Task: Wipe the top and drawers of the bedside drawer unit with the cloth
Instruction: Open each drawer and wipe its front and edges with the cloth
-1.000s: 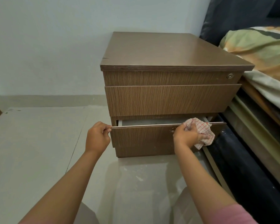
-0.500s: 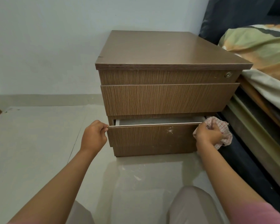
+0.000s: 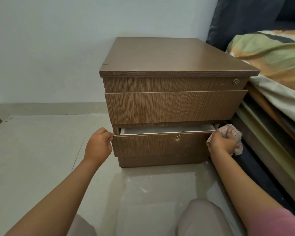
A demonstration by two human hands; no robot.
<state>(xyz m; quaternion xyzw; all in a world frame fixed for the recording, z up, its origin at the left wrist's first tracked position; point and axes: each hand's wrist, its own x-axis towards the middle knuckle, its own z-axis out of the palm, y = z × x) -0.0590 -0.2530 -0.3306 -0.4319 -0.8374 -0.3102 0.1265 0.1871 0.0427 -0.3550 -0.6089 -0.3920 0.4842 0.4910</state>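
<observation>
Your right hand [image 3: 222, 143] slid the cloth [image 3: 232, 136] to the bottom drawer's [image 3: 160, 144] right corner; left hand [image 3: 98, 145] fingers pinch its edge, front's nearly done.

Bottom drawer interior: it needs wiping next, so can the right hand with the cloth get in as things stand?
Probably not yet. The bottom drawer is only slightly open, leaving a narrow gap under the middle drawer; the right hand, gripping the cloth, sits at its right corner.

1 drawer unit [image 3: 174, 106], 3 drawers, 1 cloth [image 3: 232, 136], 2 hands
</observation>
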